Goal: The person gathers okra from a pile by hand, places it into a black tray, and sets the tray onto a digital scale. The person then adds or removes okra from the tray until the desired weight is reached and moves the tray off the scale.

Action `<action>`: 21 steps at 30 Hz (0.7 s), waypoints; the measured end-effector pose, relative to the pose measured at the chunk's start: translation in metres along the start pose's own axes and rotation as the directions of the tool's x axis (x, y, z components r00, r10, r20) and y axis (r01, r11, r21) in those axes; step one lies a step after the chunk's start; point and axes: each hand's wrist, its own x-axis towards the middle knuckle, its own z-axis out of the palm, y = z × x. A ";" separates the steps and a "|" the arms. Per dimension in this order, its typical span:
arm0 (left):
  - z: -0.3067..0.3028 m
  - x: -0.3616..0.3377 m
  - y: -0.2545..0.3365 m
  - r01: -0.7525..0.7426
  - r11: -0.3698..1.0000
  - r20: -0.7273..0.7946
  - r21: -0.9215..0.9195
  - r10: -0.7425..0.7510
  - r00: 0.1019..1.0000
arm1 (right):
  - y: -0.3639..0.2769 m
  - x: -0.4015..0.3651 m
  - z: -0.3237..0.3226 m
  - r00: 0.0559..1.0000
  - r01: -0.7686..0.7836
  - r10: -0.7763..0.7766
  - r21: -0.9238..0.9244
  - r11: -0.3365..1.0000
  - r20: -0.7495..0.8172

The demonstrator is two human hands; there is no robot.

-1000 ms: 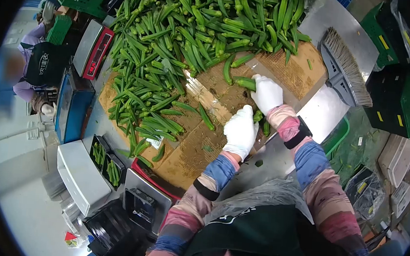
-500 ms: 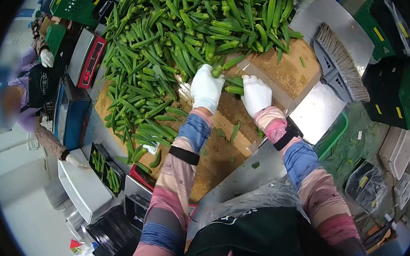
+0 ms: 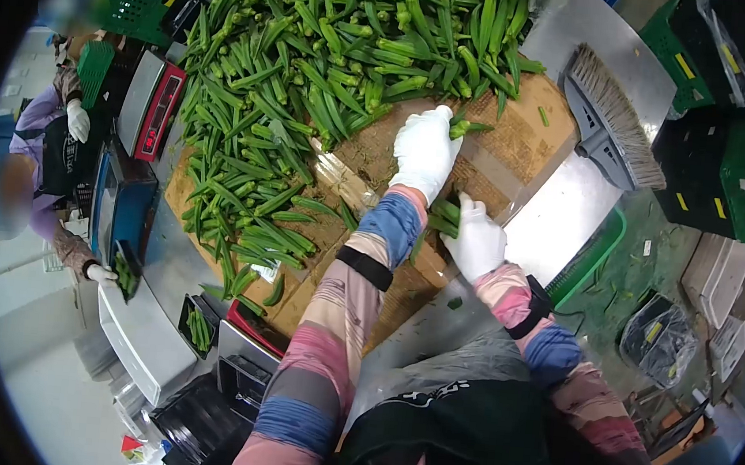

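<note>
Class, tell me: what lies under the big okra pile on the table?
Brown cardboard lies under the okra pile, on a metal table. Beneath the pods themselves, the cardboard is covered.

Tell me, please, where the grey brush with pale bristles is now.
In the head view, the grey brush with pale bristles lies upper right on the shiny metal table, just right of the brown cardboard sheet and the white-gloved left hand.

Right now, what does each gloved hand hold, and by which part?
Left hand pinches an okra pod by one end; right hand clasps an okra bundle by one end.
</note>
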 end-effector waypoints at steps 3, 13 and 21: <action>0.003 -0.005 0.008 -0.043 0.995 0.075 0.085 0.037 0.997 | -0.003 0.004 0.004 0.999 0.040 -0.040 -0.072 0.997 0.002; -0.097 -0.109 -0.057 0.614 -0.112 0.618 -0.781 0.000 0.786 | 0.061 -0.008 -0.043 0.779 -0.593 -0.188 0.800 0.090 0.598; -0.095 -0.242 -0.009 0.498 -0.632 0.586 -0.593 0.086 0.806 | 0.035 -0.049 -0.042 0.710 -0.668 -0.300 0.744 0.001 0.637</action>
